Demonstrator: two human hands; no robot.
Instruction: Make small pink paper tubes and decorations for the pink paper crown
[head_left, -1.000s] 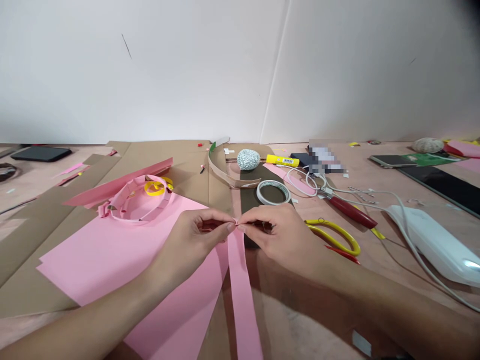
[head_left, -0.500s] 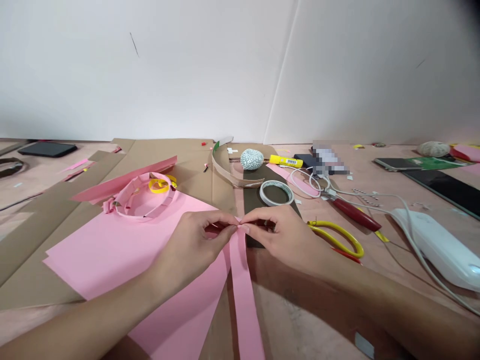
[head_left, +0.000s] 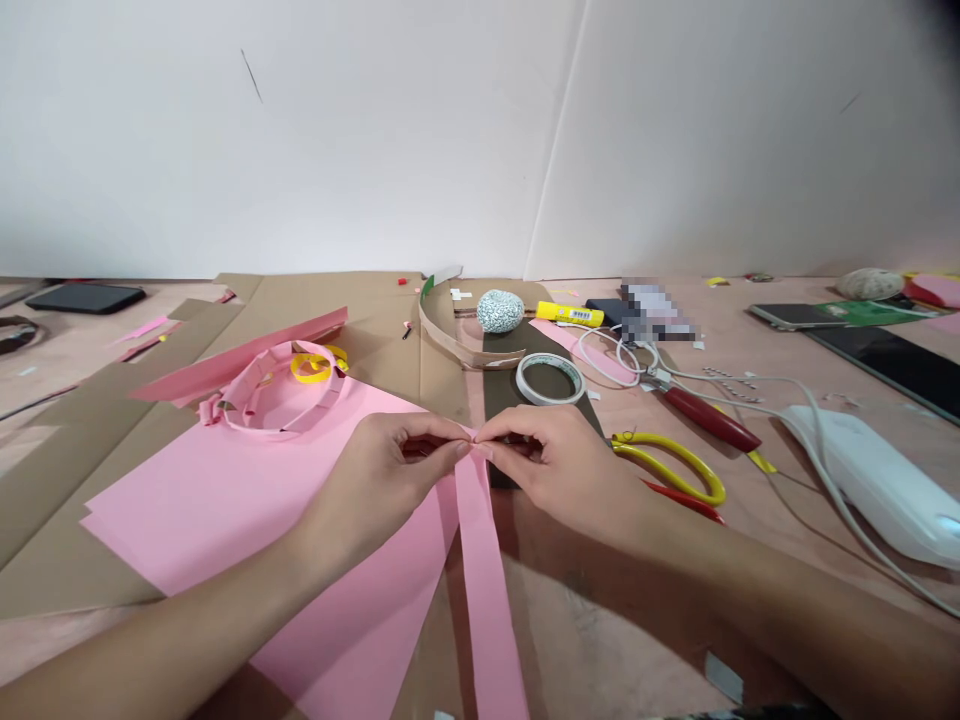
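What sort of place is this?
Probably a paper-craft work area, perhaps at home: a strip of pink paper lies over cardboard sheets, with scissors, a glue stick and a tape roll close by.

Left hand [head_left: 375, 480], right hand [head_left: 559, 468], both pinching

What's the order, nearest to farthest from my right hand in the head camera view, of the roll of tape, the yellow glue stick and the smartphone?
From your right hand:
1. The roll of tape, just ahead of the hand.
2. The yellow glue stick, farther ahead, beyond the tape.
3. The smartphone, far off to the right, towards the back.
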